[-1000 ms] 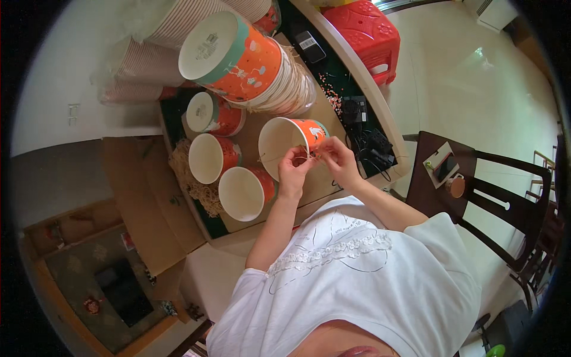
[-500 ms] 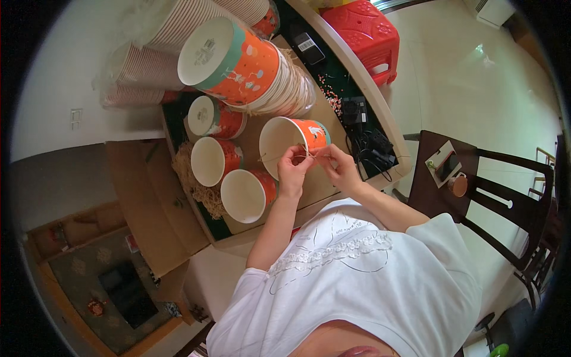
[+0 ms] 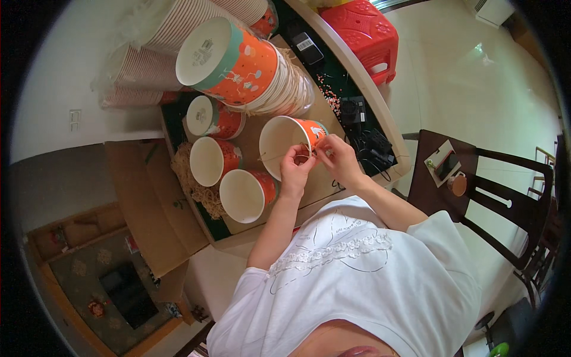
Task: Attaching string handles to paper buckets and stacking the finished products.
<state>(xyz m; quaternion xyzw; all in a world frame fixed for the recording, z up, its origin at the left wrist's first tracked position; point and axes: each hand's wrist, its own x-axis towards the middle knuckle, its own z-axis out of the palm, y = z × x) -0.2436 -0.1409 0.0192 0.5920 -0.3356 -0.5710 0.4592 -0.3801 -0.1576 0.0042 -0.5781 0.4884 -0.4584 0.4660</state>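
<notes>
An orange paper cup [image 3: 279, 143] with a teal band and white inside lies tipped on its side, its mouth toward the left. At its rim nearest me, my left hand [image 3: 296, 172] pinches a thin tan string, which loops beside the fingertips. My right hand [image 3: 340, 160] is closed in a pinch on the string as well, close against the left fingertips. The exact crossing of the string is hidden by the fingers. To the left sit more orange cups: a white-mouthed one [image 3: 242, 196], another [image 3: 207, 162] behind it, and one with its base showing [image 3: 202, 115].
A tall stack of nested orange cups [image 3: 250, 71] lies behind, with tan strings along it. Bagged cups [image 3: 143, 68] stand at the far left. Tan string [image 3: 205, 199] is heaped at the left edge. Black devices [image 3: 372, 146], small beads [image 3: 329, 95] and a phone [image 3: 307, 47] lie right.
My right hand has shifted slightly up and left, nearer the cup's rim and the left fingertips. The left hand stays almost in place, and the cups have hardly moved.
</notes>
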